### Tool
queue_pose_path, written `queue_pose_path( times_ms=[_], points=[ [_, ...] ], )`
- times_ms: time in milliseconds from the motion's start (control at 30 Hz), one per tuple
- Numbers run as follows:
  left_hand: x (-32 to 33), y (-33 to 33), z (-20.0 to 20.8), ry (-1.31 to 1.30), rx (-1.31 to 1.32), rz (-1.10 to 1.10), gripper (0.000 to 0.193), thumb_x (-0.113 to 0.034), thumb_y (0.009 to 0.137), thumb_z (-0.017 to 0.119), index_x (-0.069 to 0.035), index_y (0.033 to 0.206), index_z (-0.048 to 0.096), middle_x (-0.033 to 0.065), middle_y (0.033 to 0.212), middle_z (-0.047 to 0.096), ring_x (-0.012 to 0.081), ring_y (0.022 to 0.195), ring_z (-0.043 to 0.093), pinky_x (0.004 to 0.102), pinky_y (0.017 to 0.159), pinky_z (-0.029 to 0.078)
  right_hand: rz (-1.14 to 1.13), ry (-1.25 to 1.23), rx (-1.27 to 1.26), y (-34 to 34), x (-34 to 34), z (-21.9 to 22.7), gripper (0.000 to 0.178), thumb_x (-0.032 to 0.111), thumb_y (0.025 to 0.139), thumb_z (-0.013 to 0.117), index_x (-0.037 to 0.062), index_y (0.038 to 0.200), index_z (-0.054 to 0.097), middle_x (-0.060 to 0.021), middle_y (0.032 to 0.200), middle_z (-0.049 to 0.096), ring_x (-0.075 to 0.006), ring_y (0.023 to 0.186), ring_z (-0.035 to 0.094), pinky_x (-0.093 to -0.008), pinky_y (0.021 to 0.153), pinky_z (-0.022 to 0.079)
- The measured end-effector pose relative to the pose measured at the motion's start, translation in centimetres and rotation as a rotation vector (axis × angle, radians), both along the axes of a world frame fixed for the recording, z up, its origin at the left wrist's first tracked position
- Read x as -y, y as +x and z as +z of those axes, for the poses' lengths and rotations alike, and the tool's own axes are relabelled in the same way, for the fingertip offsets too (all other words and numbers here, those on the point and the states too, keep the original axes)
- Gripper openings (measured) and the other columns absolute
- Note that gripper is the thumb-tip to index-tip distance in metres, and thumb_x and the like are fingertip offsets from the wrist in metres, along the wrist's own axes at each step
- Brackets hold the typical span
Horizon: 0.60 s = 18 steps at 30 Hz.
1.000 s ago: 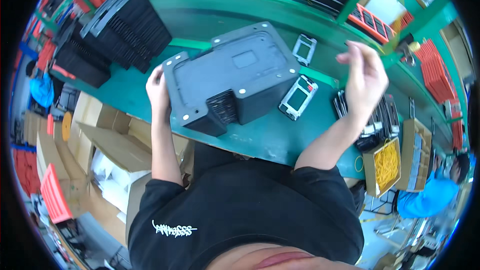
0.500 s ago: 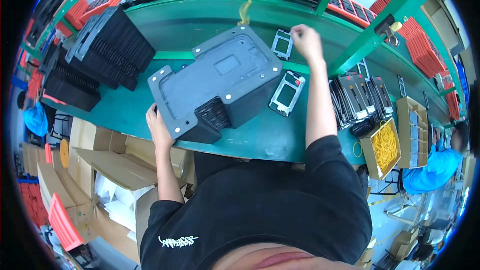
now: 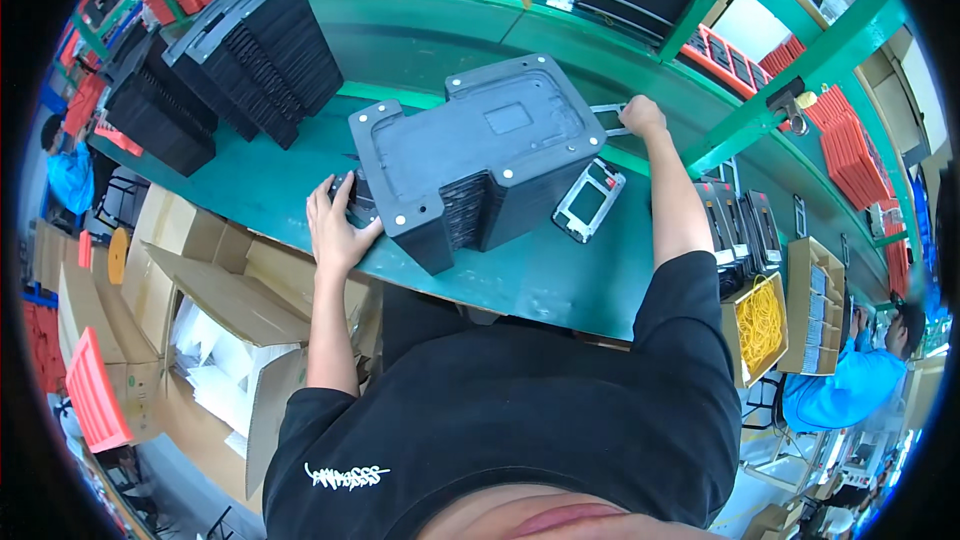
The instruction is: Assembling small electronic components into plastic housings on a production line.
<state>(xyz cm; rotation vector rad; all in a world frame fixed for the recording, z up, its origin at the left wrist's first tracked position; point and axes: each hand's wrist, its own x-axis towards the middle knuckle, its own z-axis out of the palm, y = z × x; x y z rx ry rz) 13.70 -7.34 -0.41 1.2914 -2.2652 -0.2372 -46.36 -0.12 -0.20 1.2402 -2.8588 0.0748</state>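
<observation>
A tall stack of black trays (image 3: 470,135), with a recessed top and pale round studs, stands on the green bench (image 3: 510,285). At its left side my left hand (image 3: 340,230) has its fingers spread, with fingertips and thumb by a small dark part (image 3: 362,202); whether they touch it is unclear. Beyond the stack's right end, my right hand (image 3: 643,117) is closed on the end of a silver phone frame (image 3: 607,119), partly hidden behind the stack. Another phone frame (image 3: 589,202), black-edged with a silver middle, lies on the bench right of the stack.
More black tray stacks (image 3: 255,60) stand at the back left. On the right are dark phone parts (image 3: 740,230), a box of yellow bands (image 3: 760,325) and a divided carton (image 3: 810,310). A green post (image 3: 800,75) rises there. Open cartons (image 3: 225,310) sit left below the bench.
My left hand has come off the stack's near-left corner to the dark part beside it. My right hand now grips the silver frame it was hovering beside. The whole view has shifted.
</observation>
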Motion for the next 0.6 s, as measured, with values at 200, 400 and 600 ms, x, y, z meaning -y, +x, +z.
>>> queue_pose_path(
  times_ms=[200, 400, 600],
  points=[
    [1.4, 0.7, -1.2, 0.017, -0.19, -0.043, 0.088, -0.036, 0.073, 0.086, -0.011, 0.15, 0.053, 0.0231, 0.152, 0.046, 0.0405, 0.14, 0.043, 0.049, 0.119, 0.034, -0.14, -0.57, 0.529, -2.2, -4.0, 5.1, 0.03, 0.028, 0.086, 0.073, 0.0018, 0.1, 0.079, -0.009, 0.094, 0.076, -0.0193, 0.085, 0.07, -0.0341, 0.073, 0.053],
    [-0.5, -0.4, 5.9, 0.158, -0.712, -0.284, 0.102, -0.048, 0.075, 0.085, -0.007, 0.158, 0.042, 0.0226, 0.157, 0.041, 0.0388, 0.144, 0.042, 0.0492, 0.121, 0.031, 0.367, -1.495, 1.053, 7.4, -10.0, 20.0, 0.011, 0.015, 0.093, 0.069, 0.0068, 0.099, 0.072, 0.0012, 0.091, 0.067, -0.0071, 0.083, 0.062, -0.0217, 0.074, 0.044],
    [-3.8, -4.5, 15.5, 0.138, -0.926, -0.684, 0.13, -0.052, 0.064, 0.091, -0.004, 0.164, 0.022, 0.0226, 0.156, 0.04, 0.0362, 0.139, 0.048, 0.0491, 0.117, 0.036, 0.66, -0.865, 0.433, 27.3, -10.1, 29.3, 0.014, 0.011, 0.09, 0.07, 0.0007, 0.099, 0.073, -0.0054, 0.088, 0.073, -0.0163, 0.077, 0.069, -0.031, 0.072, 0.056]
  ],
)
